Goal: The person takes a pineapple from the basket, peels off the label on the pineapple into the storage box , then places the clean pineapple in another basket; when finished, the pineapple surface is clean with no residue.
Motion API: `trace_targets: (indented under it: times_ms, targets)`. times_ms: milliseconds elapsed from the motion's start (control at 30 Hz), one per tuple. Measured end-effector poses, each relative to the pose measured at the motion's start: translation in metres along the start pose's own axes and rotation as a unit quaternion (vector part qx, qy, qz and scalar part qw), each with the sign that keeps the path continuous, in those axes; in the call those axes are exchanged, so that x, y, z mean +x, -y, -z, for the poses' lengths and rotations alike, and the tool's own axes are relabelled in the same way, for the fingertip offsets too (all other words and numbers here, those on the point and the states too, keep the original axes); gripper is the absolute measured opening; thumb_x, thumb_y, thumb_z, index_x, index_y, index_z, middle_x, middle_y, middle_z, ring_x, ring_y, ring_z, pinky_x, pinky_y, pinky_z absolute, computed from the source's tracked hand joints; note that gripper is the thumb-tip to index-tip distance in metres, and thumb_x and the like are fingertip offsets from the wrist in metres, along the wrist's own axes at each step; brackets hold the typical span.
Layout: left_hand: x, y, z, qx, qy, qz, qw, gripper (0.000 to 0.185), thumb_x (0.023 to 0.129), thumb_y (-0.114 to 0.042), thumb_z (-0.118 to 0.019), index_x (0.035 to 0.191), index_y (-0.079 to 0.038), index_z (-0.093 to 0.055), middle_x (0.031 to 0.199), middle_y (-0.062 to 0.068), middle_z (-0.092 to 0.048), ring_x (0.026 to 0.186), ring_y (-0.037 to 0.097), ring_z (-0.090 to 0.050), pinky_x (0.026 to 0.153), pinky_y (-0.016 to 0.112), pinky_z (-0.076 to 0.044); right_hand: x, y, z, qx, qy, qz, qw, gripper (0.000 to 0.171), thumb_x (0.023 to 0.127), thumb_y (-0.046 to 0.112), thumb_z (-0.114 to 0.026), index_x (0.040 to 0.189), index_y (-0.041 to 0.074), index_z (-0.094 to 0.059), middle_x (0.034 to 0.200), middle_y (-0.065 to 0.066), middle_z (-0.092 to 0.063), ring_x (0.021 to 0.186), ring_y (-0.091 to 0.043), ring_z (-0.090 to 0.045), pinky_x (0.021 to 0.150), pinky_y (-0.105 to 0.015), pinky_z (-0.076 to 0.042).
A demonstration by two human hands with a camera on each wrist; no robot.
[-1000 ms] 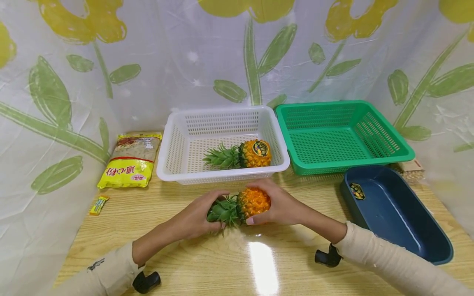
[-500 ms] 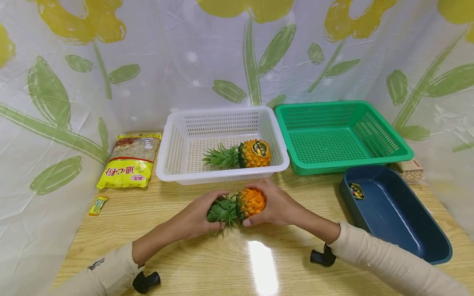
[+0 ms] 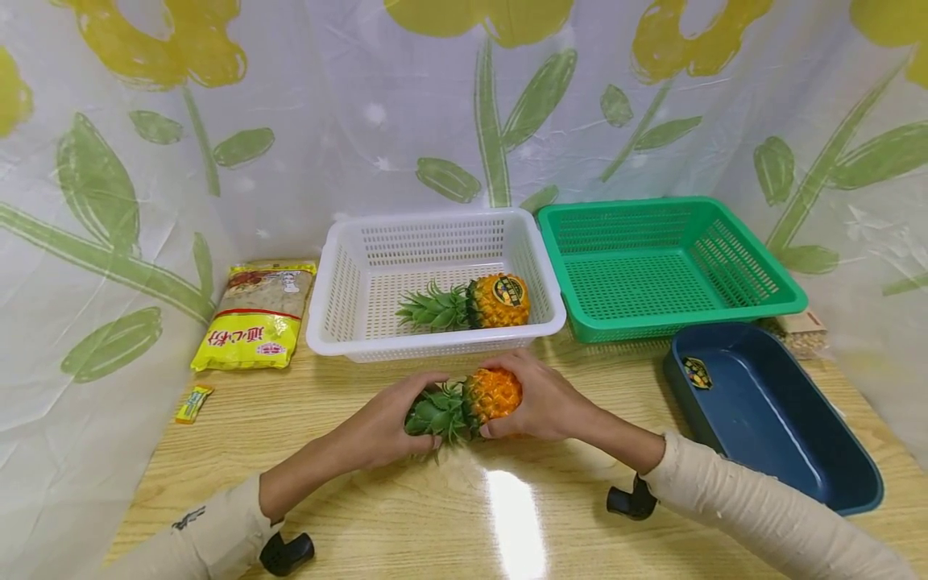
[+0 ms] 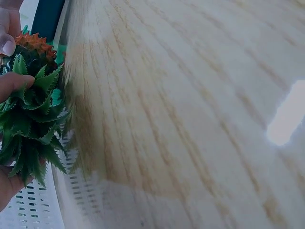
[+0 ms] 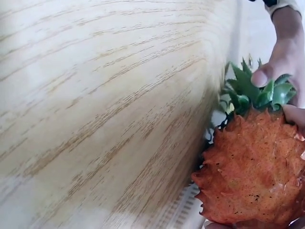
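Holding a small pineapple [image 3: 474, 400] between both hands, the person keeps it lying on its side just in front of the white basket [image 3: 341, 290], low over the wooden table [image 3: 507, 515]. From my remote station I record the left hand [image 3: 391, 423] with fingers curled round the green crown [image 4: 28, 119], and the right hand [image 3: 540, 399] cupping the orange body [image 5: 255, 171], thumb underneath. I judge this two-handed grip suits the shape: the leaves are spiky and give a poor purchase alone, so the body end carries the load while the crown end steadies it.

A second pineapple [image 3: 471, 304] lies inside the white basket, crown pointing left, matching the orientation of the held one (it bears a round sticker, which I cannot see on the held fruit). The green basket [image 3: 725, 234] stands just right of the white one, nothing visible inside. A dark blue tub [image 3: 834, 475] sits at the near right with a small sticker on its inner wall. A yellow food packet [image 3: 257, 318] and a small yellow wrapper [image 3: 193, 401] lie well to the left, apart from the work
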State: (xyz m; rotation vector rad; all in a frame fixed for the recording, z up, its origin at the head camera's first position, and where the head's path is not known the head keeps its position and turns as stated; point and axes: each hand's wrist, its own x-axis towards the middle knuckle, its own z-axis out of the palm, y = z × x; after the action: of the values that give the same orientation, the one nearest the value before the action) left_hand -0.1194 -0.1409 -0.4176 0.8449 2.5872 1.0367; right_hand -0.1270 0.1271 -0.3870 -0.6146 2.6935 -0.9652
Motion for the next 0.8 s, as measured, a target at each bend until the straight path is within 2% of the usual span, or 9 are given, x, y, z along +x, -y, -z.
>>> trace_targets:
  times_ms: [167, 400, 500, 600, 800]
  targets:
    - [-0.002, 0.000, 0.001, -0.003, 0.004, -0.003, 1.0000, 0.084, 0.082, -0.024, -0.084, 0.151, -0.014, -0.039, 0.142, 0.006, -0.054, 0.122, 0.025, -0.058, 0.099, 0.048, -0.050, -0.001, -0.003, 0.000, 0.010, 0.003, 0.011, 1.000, 0.079, 0.066, 0.038, -0.092, 0.135, 0.019, -0.060, 0.134, -0.008, -0.056, 0.105, -0.023, -0.058, 0.077, -0.036, -0.053]
    - [-0.007, -0.006, 0.009, -0.018, 0.006, 0.024, 0.9995, 0.083, 0.082, -0.033, -0.084, 0.151, -0.020, -0.040, 0.149, 0.004, -0.048, 0.131, 0.028, -0.052, 0.105, 0.054, -0.045, -0.002, -0.001, 0.008, 0.032, 0.020, -0.009, 0.999, 0.078, 0.067, 0.039, -0.091, 0.136, 0.021, -0.059, 0.125, -0.006, -0.055, 0.095, -0.022, -0.059, 0.072, -0.031, -0.054]
    - [-0.009, -0.009, 0.014, -0.009, -0.001, 0.030, 0.9995, 0.083, 0.082, -0.036, -0.084, 0.151, -0.018, -0.041, 0.150, 0.005, -0.048, 0.134, 0.031, -0.050, 0.107, 0.057, -0.043, -0.003, -0.002, 0.013, 0.034, 0.017, -0.012, 0.999, 0.078, 0.066, 0.039, -0.091, 0.135, 0.022, -0.060, 0.121, -0.005, -0.054, 0.094, -0.021, -0.058, 0.071, -0.030, -0.053]
    - [-0.011, -0.011, 0.019, -0.007, -0.010, 0.029, 0.9995, 0.081, 0.083, -0.038, -0.083, 0.150, -0.019, -0.042, 0.148, 0.006, -0.051, 0.131, 0.030, -0.053, 0.106, 0.055, -0.045, -0.005, -0.004, 0.018, 0.030, 0.008, 0.005, 1.000, 0.078, 0.066, 0.038, -0.091, 0.135, 0.020, -0.060, 0.123, -0.005, -0.055, 0.096, -0.021, -0.058, 0.072, -0.031, -0.053]
    - [-0.014, -0.013, 0.030, -0.034, -0.020, 0.021, 0.9990, 0.076, 0.086, -0.036, -0.080, 0.150, -0.018, -0.042, 0.145, 0.006, -0.051, 0.128, 0.028, -0.054, 0.099, 0.046, -0.051, -0.011, -0.009, 0.032, 0.023, -0.002, 0.031, 0.999, 0.077, 0.068, 0.035, -0.091, 0.136, 0.018, -0.060, 0.128, -0.005, -0.055, 0.097, -0.020, -0.059, 0.074, -0.031, -0.053]
